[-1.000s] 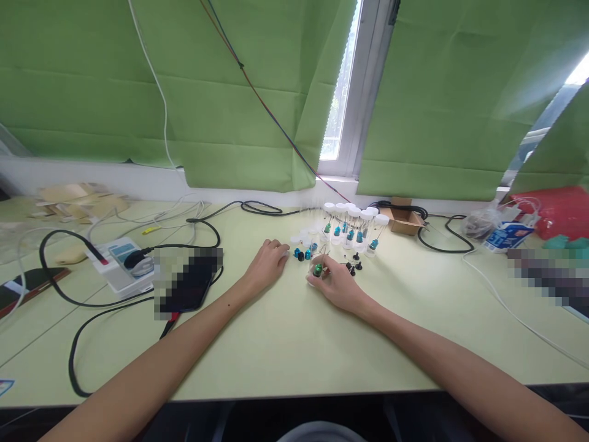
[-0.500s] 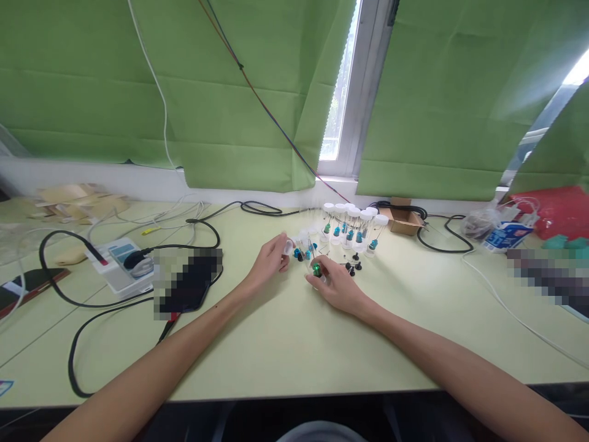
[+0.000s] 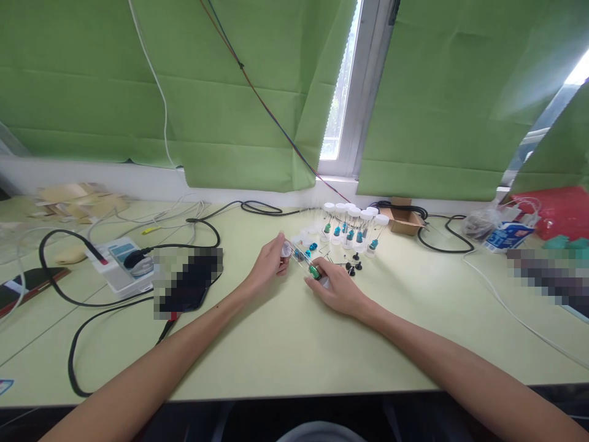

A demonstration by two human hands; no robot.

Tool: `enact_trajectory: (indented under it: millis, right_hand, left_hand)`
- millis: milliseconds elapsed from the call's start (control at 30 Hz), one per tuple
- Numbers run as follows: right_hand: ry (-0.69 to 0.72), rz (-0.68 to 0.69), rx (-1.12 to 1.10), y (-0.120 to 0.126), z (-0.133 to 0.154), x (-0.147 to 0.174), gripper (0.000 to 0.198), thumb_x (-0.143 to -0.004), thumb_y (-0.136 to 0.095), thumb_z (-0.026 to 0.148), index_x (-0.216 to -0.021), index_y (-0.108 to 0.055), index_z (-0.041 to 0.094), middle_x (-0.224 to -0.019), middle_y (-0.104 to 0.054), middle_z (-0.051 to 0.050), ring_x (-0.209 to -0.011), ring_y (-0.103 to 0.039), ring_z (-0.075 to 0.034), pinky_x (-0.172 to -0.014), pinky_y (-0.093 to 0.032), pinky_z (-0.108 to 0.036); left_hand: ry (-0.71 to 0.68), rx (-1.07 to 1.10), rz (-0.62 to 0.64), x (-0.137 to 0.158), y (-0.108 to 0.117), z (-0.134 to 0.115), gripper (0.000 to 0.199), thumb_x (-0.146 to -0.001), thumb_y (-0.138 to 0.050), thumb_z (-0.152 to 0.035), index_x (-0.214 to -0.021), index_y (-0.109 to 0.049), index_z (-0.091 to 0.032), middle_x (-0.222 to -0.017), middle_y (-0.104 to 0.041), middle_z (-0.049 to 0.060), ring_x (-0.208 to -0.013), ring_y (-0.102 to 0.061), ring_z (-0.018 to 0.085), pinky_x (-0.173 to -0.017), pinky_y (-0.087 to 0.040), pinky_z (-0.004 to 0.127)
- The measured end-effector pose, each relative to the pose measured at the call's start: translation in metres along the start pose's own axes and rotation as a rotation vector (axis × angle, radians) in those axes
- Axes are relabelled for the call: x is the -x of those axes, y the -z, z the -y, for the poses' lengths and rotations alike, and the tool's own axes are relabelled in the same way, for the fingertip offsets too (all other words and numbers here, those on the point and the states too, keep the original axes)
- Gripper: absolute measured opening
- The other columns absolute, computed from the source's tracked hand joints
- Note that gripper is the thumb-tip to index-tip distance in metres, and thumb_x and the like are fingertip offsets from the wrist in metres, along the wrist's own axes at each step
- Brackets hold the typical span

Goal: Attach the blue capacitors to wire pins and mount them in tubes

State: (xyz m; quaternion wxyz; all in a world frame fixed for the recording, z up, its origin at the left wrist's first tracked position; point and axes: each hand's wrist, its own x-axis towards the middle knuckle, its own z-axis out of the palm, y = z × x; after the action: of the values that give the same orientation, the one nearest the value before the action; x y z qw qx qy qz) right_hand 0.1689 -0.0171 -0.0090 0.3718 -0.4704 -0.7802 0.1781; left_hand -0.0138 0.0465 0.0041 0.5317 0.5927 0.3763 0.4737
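Observation:
Over the table, my right hand (image 3: 338,283) grips a clear tube (image 3: 301,256) by its lower end, where a green piece (image 3: 314,272) shows inside. The tube tilts up to the left. My left hand (image 3: 269,261) pinches a white cap (image 3: 286,249) at the tube's upper end; whether the cap is seated I cannot tell. Just behind the tube lie loose blue pieces (image 3: 313,247) and some thin pins. Several black pieces (image 3: 358,266) lie to the right of my right hand. Further back stand several white-capped tubes (image 3: 350,227) with blue or green pieces inside.
A small open cardboard box (image 3: 405,221) sits right of the capped tubes. On the left are a phone (image 3: 193,285), a power strip (image 3: 122,267) and looping black cables. A blue-and-white packet (image 3: 508,235) and red bag (image 3: 564,212) lie far right.
The tube in my right hand has tipped left, bringing its upper end to the white cap in my left hand. My left hand has hardly moved.

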Motion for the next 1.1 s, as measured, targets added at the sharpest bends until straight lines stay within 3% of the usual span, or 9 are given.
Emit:
enact_trajectory:
  millis: [200, 533, 833, 1100]
  right_hand:
    - [0.019, 0.011, 0.0, 0.0, 0.0, 0.001, 0.013, -0.086, -0.051, 0.032, -0.094, -0.05, 0.021, -0.075, -0.055, 0.001, -0.069, -0.05, -0.016, -0.065, -0.036, -0.027]
    - [0.042, 0.018, -0.034, -0.001, -0.001, 0.001, 0.012, -0.083, -0.05, 0.028, -0.092, -0.047, 0.022, -0.072, -0.053, 0.002, -0.064, -0.049, -0.015, -0.063, -0.036, -0.027]
    - [0.025, 0.018, -0.025, -0.003, -0.005, 0.001, 0.01, -0.077, -0.045, 0.021, -0.086, -0.044, 0.023, -0.065, -0.05, 0.004, -0.059, -0.046, -0.014, -0.059, -0.034, -0.025]
    - [-0.006, 0.043, 0.036, -0.004, -0.006, 0.002, 0.016, -0.076, -0.046, 0.018, -0.091, -0.047, 0.023, -0.059, -0.049, 0.006, -0.053, -0.043, -0.013, -0.057, -0.033, -0.025]
  left_hand:
    - [-0.055, -0.095, -0.03, 0.002, 0.002, -0.003, 0.046, -0.088, -0.04, -0.063, -0.075, -0.049, -0.02, -0.057, -0.032, -0.005, -0.044, -0.028, 0.008, -0.042, -0.022, 0.023]
    - [-0.167, -0.359, -0.073, 0.004, 0.004, -0.002, 0.046, -0.092, -0.033, -0.059, -0.079, -0.054, -0.02, -0.057, -0.034, -0.004, -0.049, -0.033, 0.011, -0.046, -0.028, 0.024]
    - [-0.305, -0.639, -0.06, 0.016, 0.0, -0.015, 0.041, -0.096, -0.03, -0.049, -0.077, -0.051, -0.02, -0.061, -0.041, -0.004, -0.058, -0.039, 0.013, -0.057, -0.032, 0.025]
    - [-0.328, -0.697, -0.039, 0.017, -0.001, -0.014, 0.038, -0.096, -0.03, -0.045, -0.075, -0.048, -0.02, -0.061, -0.037, -0.004, -0.057, -0.034, 0.012, -0.056, -0.029, 0.026]
